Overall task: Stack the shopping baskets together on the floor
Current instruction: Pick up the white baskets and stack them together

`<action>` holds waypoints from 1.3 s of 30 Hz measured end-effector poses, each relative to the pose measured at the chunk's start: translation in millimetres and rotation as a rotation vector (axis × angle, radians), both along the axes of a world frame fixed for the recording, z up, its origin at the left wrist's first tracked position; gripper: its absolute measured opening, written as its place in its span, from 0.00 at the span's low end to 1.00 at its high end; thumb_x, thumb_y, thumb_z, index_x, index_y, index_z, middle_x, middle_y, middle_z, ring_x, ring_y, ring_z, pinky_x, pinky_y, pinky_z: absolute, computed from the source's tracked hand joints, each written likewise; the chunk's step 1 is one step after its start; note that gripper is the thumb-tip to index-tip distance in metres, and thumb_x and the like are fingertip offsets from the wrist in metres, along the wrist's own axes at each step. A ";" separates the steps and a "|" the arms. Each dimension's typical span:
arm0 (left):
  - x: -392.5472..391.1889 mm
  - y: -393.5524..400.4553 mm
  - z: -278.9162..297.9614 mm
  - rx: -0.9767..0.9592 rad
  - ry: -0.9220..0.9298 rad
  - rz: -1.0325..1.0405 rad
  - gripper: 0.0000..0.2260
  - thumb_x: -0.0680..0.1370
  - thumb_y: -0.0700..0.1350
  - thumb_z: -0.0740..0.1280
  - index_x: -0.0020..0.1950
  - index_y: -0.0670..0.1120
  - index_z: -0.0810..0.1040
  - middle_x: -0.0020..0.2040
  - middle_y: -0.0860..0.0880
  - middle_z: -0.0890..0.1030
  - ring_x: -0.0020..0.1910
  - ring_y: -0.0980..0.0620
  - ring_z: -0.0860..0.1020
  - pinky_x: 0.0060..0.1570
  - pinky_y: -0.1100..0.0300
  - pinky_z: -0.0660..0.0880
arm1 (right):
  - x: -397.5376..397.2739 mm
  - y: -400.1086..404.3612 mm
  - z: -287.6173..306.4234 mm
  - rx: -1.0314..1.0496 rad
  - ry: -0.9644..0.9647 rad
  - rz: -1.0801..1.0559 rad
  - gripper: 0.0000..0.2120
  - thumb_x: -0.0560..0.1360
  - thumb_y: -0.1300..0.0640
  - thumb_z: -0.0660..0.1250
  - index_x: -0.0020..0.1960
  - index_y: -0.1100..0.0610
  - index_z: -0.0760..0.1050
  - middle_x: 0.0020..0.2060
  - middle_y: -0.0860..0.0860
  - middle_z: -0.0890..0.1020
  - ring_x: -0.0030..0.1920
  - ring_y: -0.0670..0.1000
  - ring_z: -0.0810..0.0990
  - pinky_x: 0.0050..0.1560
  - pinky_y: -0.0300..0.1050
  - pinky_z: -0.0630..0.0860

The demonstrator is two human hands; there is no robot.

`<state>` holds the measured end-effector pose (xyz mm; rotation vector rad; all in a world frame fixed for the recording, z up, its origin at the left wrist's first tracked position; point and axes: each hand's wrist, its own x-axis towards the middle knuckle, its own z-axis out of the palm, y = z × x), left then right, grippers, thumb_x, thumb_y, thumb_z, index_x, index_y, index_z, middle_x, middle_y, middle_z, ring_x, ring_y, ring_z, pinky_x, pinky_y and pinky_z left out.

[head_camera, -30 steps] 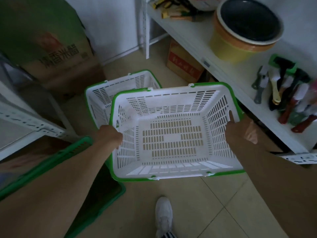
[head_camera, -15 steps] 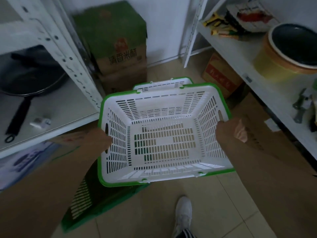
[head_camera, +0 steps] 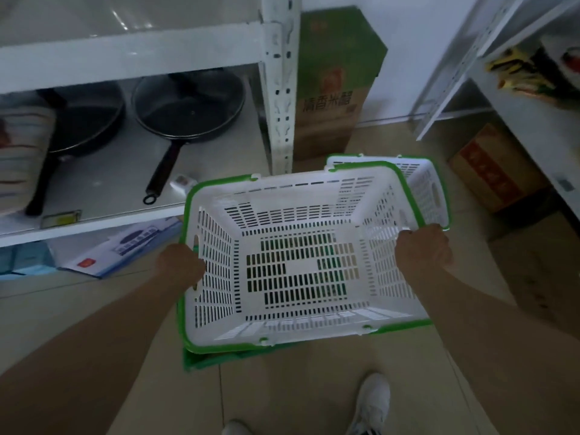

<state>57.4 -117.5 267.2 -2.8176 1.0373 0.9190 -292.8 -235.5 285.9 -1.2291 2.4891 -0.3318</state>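
White basket (head_camera: 301,265): gripped by left hand (head_camera: 180,266) and right hand (head_camera: 423,249); now above green basket (head_camera: 201,361), formerly alongside.

White slotted plastic basket (head_camera: 301,262) with green rim, black round frying pans (head_camera: 188,105), green-and-brown cardboard box (head_camera: 339,73), beige tiled floor (head_camera: 298,387)

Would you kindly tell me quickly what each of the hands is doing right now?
Left hand: closed on the left side of the white basket.
Right hand: closed on the same basket's right rim.

Two black pans (head_camera: 188,111) on shelf (head_camera: 125,171)
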 end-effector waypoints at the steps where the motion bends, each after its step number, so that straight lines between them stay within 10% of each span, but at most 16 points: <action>1: 6.5 6.1 -2.4 0.011 -0.004 0.016 0.13 0.76 0.38 0.66 0.33 0.42 0.67 0.32 0.45 0.73 0.38 0.43 0.79 0.45 0.50 0.82 | 7.8 1.7 -1.1 0.012 0.007 0.018 0.17 0.78 0.57 0.61 0.63 0.67 0.70 0.57 0.63 0.78 0.56 0.63 0.79 0.53 0.50 0.72; 8: 54.3 51.2 -12.2 0.097 -0.030 0.092 0.09 0.75 0.40 0.66 0.45 0.34 0.81 0.32 0.45 0.76 0.38 0.44 0.81 0.34 0.58 0.75 | 69.6 16.1 -34.5 0.064 0.030 0.123 0.15 0.79 0.57 0.61 0.61 0.67 0.70 0.58 0.63 0.78 0.58 0.63 0.78 0.57 0.52 0.71; 20: 77.8 62.7 -83.4 0.124 -0.050 0.265 0.17 0.72 0.39 0.68 0.58 0.34 0.75 0.55 0.37 0.80 0.54 0.38 0.81 0.50 0.50 0.80 | 98.1 20.6 -100.1 0.154 0.004 0.173 0.16 0.76 0.54 0.62 0.59 0.63 0.70 0.52 0.61 0.81 0.50 0.63 0.82 0.51 0.59 0.79; 39: 50.2 52.3 -185.9 0.220 -0.062 0.298 0.21 0.75 0.40 0.66 0.66 0.31 0.69 0.62 0.35 0.75 0.63 0.38 0.75 0.59 0.47 0.76 | 81.0 9.0 -200.2 0.345 -0.004 0.217 0.15 0.78 0.57 0.60 0.61 0.65 0.68 0.56 0.62 0.79 0.53 0.63 0.81 0.50 0.54 0.79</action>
